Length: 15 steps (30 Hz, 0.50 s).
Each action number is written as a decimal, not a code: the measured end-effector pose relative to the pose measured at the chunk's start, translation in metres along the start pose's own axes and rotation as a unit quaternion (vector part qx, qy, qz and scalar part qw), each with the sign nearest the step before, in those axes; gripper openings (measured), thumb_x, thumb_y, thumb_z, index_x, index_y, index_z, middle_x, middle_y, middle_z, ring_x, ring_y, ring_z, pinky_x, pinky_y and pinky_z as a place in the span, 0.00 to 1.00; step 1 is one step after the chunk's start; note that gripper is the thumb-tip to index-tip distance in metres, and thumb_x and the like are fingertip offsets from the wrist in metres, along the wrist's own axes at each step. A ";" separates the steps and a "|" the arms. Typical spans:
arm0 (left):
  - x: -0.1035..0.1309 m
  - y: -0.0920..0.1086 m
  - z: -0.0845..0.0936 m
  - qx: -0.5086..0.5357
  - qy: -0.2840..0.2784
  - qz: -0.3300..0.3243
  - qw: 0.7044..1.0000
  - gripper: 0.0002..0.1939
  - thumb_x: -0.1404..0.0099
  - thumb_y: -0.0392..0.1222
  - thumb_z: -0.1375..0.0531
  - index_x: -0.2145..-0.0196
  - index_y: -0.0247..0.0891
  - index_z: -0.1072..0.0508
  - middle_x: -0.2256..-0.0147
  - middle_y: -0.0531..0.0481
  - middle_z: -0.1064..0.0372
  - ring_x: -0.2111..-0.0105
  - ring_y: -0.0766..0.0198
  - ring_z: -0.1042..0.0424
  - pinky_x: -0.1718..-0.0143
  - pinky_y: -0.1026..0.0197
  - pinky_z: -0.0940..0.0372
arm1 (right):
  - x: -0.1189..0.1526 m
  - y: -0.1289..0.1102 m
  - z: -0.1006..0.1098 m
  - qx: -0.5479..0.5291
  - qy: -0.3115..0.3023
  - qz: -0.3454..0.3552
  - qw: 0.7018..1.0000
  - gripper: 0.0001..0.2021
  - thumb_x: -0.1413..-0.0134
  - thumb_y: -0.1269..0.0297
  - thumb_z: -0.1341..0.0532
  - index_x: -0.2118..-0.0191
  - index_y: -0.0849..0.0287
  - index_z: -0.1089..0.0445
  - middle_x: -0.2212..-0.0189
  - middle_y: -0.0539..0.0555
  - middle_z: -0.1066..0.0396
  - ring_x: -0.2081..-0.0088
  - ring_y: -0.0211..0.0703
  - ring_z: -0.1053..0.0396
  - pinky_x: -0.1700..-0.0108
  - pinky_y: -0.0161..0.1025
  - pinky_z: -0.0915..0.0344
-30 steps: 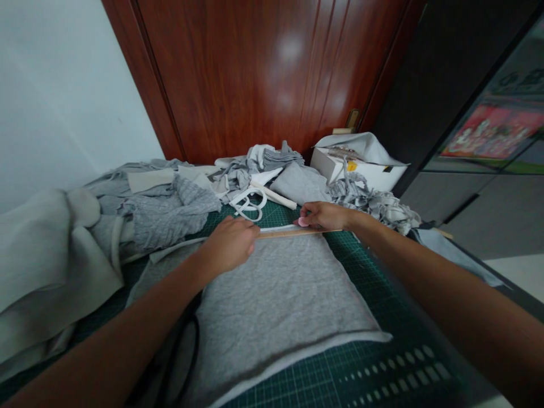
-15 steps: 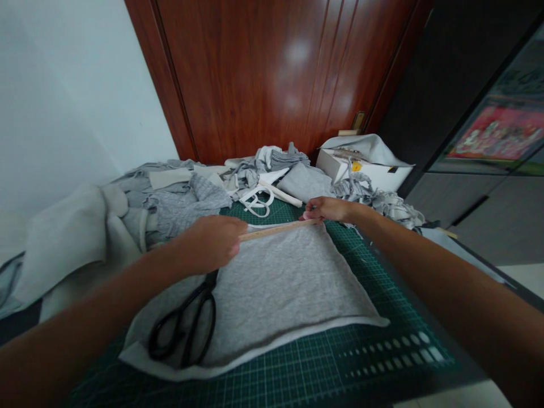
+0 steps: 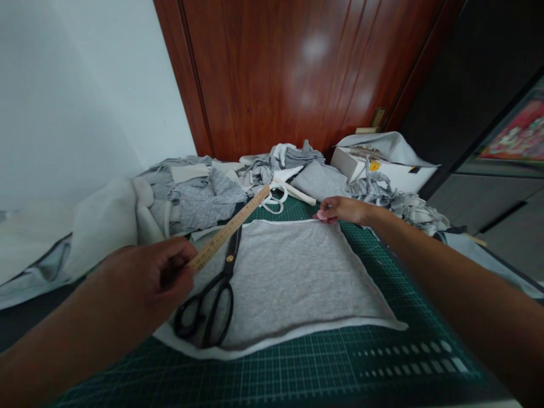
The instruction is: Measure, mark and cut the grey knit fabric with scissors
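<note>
My left hand point(image 3: 164, 283) is closed around one end of a wooden ruler point(image 3: 233, 228), which slants up and away above the cloth. A grey piece of fabric point(image 3: 293, 277) with pale edges lies flat on the green cutting mat point(image 3: 306, 368). Black-handled scissors point(image 3: 221, 283) rest on its left part, just beyond my left hand. At the fabric's far right corner, my right hand point(image 3: 338, 209) pinches a small pink piece of tailor's chalk point(image 3: 323, 215), its fingers by the far edge.
Heaped grey and white fabric scraps point(image 3: 204, 198) line the back and left of the table. White loops of strip point(image 3: 276, 199) lie beyond the fabric. A white box point(image 3: 386, 170) stands at the back right, before a wooden door point(image 3: 272, 73).
The ruler, earlier laid along the fabric's far edge, is now lifted and swung left in my left hand. My right hand stays at the far corner. The view has shifted slightly.
</note>
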<state>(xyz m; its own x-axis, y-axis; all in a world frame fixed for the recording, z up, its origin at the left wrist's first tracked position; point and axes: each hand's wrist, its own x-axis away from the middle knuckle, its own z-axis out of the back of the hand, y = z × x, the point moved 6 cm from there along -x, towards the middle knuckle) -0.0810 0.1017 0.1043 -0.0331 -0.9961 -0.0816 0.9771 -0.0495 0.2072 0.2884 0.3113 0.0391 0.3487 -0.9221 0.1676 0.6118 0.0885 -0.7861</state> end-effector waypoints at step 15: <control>0.051 0.093 -0.086 -0.173 -0.156 -0.123 0.965 0.39 0.38 0.21 0.52 0.29 0.32 0.41 0.37 0.29 0.35 0.57 0.52 0.19 0.57 0.50 0.22 | 0.006 -0.001 -0.001 0.092 0.032 0.025 0.995 0.18 0.48 0.47 0.31 0.68 0.56 0.32 0.74 0.50 0.30 0.70 0.43 0.34 0.68 0.37 0.39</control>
<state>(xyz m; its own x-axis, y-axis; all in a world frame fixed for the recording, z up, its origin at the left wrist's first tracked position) 0.0261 0.0526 0.0352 -0.2813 -0.9337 0.2216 0.9417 -0.3130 -0.1234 0.2888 0.3047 0.0403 0.3399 -0.9364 0.0871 0.7165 0.1978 -0.6690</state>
